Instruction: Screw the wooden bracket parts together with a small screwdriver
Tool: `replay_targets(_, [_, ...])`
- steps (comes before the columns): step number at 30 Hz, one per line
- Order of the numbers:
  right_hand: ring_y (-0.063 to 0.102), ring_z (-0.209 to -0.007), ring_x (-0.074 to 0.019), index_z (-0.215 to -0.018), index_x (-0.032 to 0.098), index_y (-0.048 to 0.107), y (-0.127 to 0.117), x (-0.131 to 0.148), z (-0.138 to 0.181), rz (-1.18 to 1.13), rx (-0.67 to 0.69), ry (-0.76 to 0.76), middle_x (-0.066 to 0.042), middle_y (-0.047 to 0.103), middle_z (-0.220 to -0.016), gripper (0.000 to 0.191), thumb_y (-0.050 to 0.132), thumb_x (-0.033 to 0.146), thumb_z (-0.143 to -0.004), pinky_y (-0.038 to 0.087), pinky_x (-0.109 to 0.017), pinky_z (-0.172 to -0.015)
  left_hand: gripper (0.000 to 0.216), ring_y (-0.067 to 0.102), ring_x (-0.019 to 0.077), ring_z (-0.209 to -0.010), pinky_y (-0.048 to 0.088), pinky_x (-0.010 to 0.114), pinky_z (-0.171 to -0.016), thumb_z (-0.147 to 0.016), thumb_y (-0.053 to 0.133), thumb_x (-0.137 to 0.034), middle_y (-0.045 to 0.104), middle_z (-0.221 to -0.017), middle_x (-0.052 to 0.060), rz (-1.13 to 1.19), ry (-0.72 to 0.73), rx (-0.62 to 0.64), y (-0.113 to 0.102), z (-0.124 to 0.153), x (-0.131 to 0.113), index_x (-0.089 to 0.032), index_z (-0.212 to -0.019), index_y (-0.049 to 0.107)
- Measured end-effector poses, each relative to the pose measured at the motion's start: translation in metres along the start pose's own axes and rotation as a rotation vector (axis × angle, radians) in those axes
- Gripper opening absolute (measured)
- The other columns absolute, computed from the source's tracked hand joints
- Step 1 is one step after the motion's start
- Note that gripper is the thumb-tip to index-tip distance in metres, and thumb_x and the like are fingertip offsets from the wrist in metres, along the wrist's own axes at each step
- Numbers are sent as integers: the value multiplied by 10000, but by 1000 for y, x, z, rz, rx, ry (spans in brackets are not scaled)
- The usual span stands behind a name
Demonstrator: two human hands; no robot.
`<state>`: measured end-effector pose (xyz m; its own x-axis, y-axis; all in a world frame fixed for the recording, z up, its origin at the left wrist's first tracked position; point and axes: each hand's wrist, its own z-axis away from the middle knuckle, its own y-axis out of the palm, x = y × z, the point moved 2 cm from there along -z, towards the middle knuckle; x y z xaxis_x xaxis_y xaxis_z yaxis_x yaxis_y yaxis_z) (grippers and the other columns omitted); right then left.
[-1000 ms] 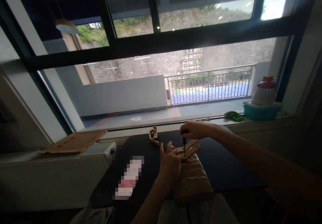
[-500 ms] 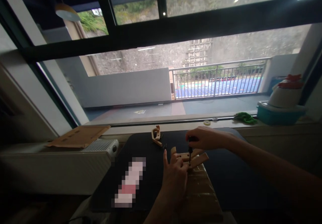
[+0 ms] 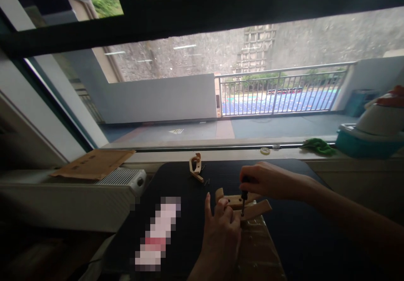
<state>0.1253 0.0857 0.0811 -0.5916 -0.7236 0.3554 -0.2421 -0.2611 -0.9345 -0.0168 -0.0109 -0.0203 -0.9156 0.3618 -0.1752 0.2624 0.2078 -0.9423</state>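
Observation:
My right hand (image 3: 263, 180) is wrapped around the dark handle of a screwdriver (image 3: 243, 196). The shaft points down, and its tip meets a hole in a pale wooden assembly (image 3: 257, 210) made of joined strips. With my left hand (image 3: 222, 230) I press and grip the near left part of this assembly; one finger sticks out to the side. Beneath the wood lies a tape-wrapped cardboard box (image 3: 257, 247). Farther back on the dark table stands a second, smaller wooden piece (image 3: 196, 168) with an angular frame. A few screws (image 3: 207, 182) lie near it.
A pixelated pinkish strip lies on the dark table (image 3: 186, 213) at left. Behind are a radiator (image 3: 94, 201) with flattened cardboard (image 3: 94, 163) on top, and a window sill holding a tape roll (image 3: 265, 151), a green cloth (image 3: 320, 146) and a teal box (image 3: 369, 142).
The camera view has tilted down and moved slightly closer. Both hands keep their places on the wooden assembly and the screwdriver, whose tip stays at the hole.

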Motion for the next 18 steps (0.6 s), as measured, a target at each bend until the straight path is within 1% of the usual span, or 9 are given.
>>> replay_targets(3, [479, -561, -102, -875, 214, 618, -3, 2, 0, 23, 7, -30, 9, 612, -694, 260, 503, 442, -827, 310, -230, -501, 169, 435, 255, -1165, 3, 602, -1080, -851, 493, -268, 638, -950, 46, -1, 7, 0, 0, 0, 1, -237, -932, 638])
replay_targets(6, [484, -565, -103, -922, 239, 632, -9, 6, 2, 25, 22, -59, 15, 621, -706, 217, 520, 391, -816, 313, -233, -513, 154, 432, 249, -1169, -16, 589, -1085, -848, 502, -275, 636, -944, 42, 2, 8, -9, 0, 0, 1, -237, -902, 641])
replay_targets(9, [519, -623, -110, -922, 225, 644, -12, 10, 3, 10, 35, -107, -1, 647, -778, 194, 501, 309, -823, 334, -234, -555, 145, 425, 244, -1178, -31, 578, -1088, -844, 509, -273, 635, -944, 38, 8, 0, -8, 0, 0, 0, -239, -902, 637])
replay_targets(12, [543, -675, -122, -920, 205, 646, -10, 10, 2, -22, 36, -133, -18, 660, -830, 206, 475, 288, -840, 351, -235, -589, 141, 427, 251, -1174, -27, 587, -1083, -835, 520, -275, 636, -953, 44, 11, 4, 20, -1, 0, 0, -234, -904, 636])
replay_targets(15, [544, -673, -118, -912, 196, 641, -7, 8, 0, -40, 16, -122, -17, 658, -816, 206, 474, 297, -847, 356, -231, -591, 151, 421, 251, -1181, -20, 589, -1083, -826, 534, -271, 633, -972, 42, -1, 0, 34, -3, 0, 0, -234, -938, 630])
replay_targets(18, [519, -616, -104, -891, 194, 635, -4, 5, -1, -48, 3, -84, -5, 641, -746, 211, 487, 338, -847, 342, -225, -551, 165, 418, 249, -1183, -14, 587, -1087, -819, 546, -266, 629, -977, 36, -14, -7, 35, -4, 0, -1, -238, -960, 626])
